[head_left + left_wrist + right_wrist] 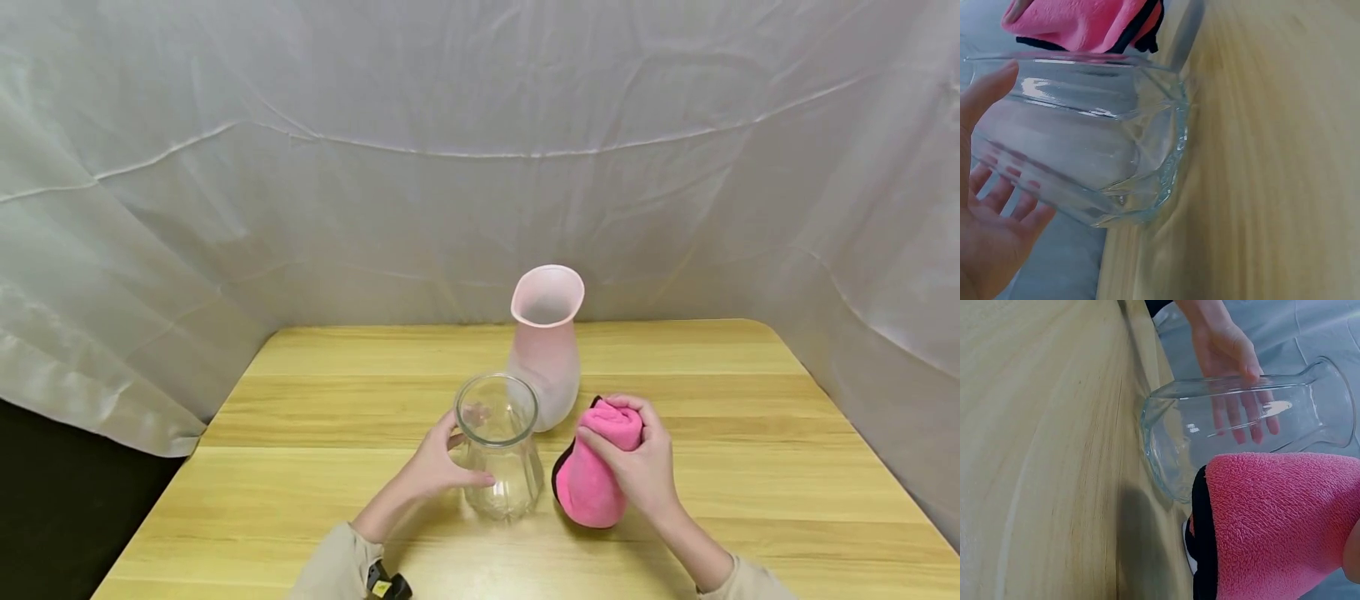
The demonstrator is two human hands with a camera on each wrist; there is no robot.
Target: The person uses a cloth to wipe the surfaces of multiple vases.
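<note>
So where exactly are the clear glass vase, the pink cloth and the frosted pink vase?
clear glass vase (501, 467), head view, on its lower body.
pink cloth (592, 492), head view, on its lower bulge below the hand.
frosted pink vase (546, 354), head view, on its neck.

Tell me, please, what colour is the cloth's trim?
Black, edging the pink cloth; clearest in the right wrist view.

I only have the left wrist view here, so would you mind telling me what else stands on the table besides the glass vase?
Observer: A frosted pink vase stands upright just behind the clear glass vase.
Operator: Thank you. What holds the pink cloth I glimpse at the top?
Observer: The right hand grips the pink cloth, bunched, beside the glass vase.
Operator: And is the cloth lifted?
Observer: Its lower end rests on the wooden table.
</note>
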